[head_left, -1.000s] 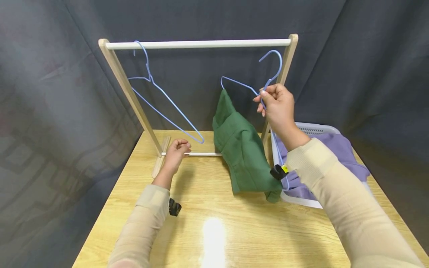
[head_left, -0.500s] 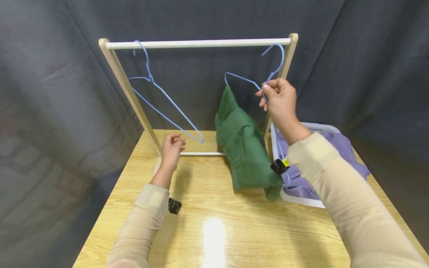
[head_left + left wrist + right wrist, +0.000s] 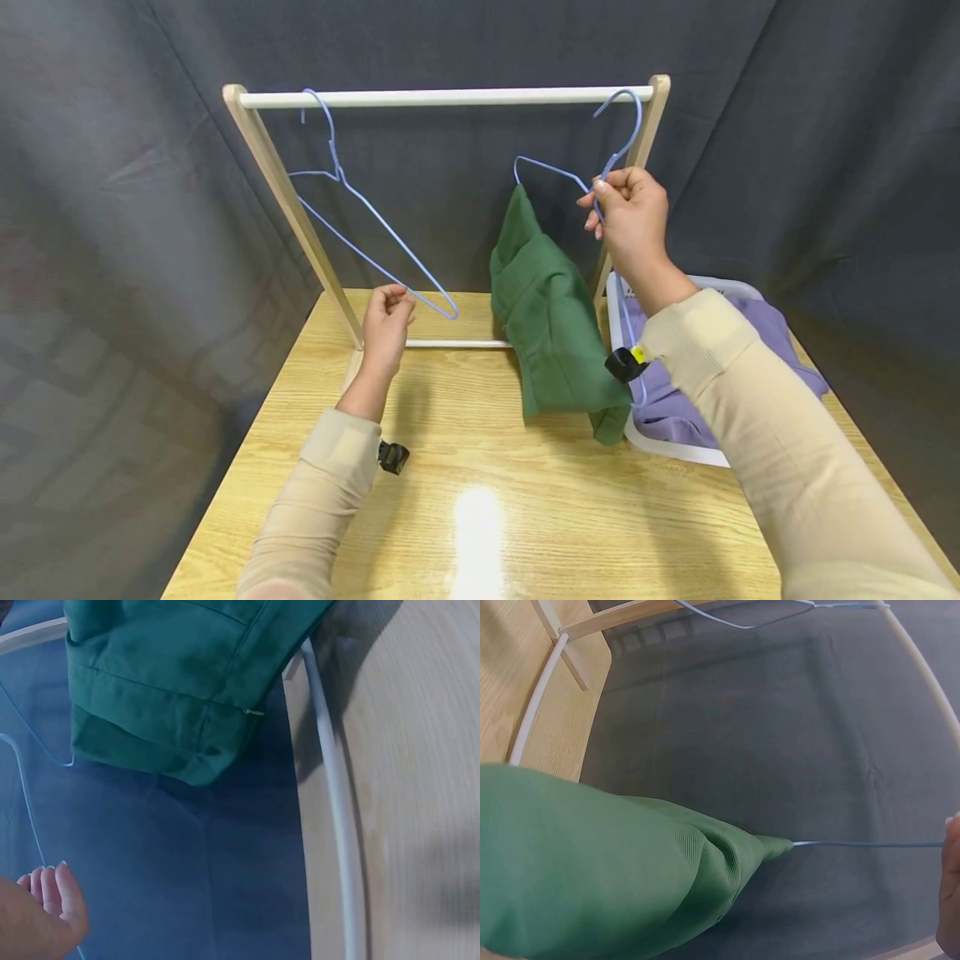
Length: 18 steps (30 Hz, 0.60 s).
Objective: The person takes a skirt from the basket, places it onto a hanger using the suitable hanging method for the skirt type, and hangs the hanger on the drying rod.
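Note:
With my right hand (image 3: 636, 218) I pinch a blue wire clothes hanger (image 3: 555, 169) just below its hook. The hook overlaps the right end of the white rail (image 3: 450, 98) in the head view. A green garment (image 3: 551, 321) droops from the hanger's left arm; a small zip pull (image 3: 255, 712) shows on it in the left wrist view. The hanger's right arm is bare and runs down over the basket. My left hand (image 3: 386, 329) has loosely curled fingers, fingertips right at the lower bar of a bare blue hanger (image 3: 390, 233) hanging at the rail's left end.
The clothes rack has wooden side posts (image 3: 288, 208) and a thin white lower bar (image 3: 457, 343). A white basket (image 3: 678, 452) with purple cloth (image 3: 772, 333) stands at the right of the wooden table (image 3: 420, 500). Dark curtains hang behind.
My right hand has risen slightly and shifted right, carrying the hanger and green garment; the hook is now level with the rail. My left hand has moved up to the bare hanger's lower bar.

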{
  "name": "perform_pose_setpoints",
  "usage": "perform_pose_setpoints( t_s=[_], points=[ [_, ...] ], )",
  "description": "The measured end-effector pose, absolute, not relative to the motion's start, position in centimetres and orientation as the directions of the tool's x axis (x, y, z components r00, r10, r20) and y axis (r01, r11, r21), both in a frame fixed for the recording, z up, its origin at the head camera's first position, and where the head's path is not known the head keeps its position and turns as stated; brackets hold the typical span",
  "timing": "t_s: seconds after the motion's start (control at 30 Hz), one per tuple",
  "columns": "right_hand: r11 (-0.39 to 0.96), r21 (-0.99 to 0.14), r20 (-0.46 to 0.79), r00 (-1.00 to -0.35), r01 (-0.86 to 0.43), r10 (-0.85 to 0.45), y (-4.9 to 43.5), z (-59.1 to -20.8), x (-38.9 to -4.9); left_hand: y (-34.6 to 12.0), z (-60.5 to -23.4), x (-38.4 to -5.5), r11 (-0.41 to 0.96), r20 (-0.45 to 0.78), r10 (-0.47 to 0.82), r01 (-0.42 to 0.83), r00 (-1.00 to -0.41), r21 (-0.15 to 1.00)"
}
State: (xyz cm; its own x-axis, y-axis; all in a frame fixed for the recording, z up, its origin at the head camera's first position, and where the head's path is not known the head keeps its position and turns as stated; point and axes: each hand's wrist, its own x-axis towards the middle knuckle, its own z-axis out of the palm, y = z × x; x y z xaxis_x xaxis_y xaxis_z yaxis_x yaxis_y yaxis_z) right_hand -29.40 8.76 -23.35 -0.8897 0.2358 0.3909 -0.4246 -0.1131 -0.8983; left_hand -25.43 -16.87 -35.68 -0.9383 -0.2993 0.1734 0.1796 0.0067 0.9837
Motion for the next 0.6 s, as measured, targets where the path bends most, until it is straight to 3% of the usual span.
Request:
perform_pose_setpoints(
  t_s=[0.43,0.6],
  points=[
    [-0.111,-0.906,0.370,-0.892,-0.408,0.261,9.0,-22.5,-30.1,-16.0,-33.9,-25.4,0.010,0.242,-0.296,0.251,-0.924,0.968],
    [-0.103,-0.910,0.366,-0.895,-0.401,0.256,9.1,-22.2,-30.2,-15.7,-33.2,-25.5,0.068,0.252,-0.305,0.243,-0.919,0.968]
  ],
)
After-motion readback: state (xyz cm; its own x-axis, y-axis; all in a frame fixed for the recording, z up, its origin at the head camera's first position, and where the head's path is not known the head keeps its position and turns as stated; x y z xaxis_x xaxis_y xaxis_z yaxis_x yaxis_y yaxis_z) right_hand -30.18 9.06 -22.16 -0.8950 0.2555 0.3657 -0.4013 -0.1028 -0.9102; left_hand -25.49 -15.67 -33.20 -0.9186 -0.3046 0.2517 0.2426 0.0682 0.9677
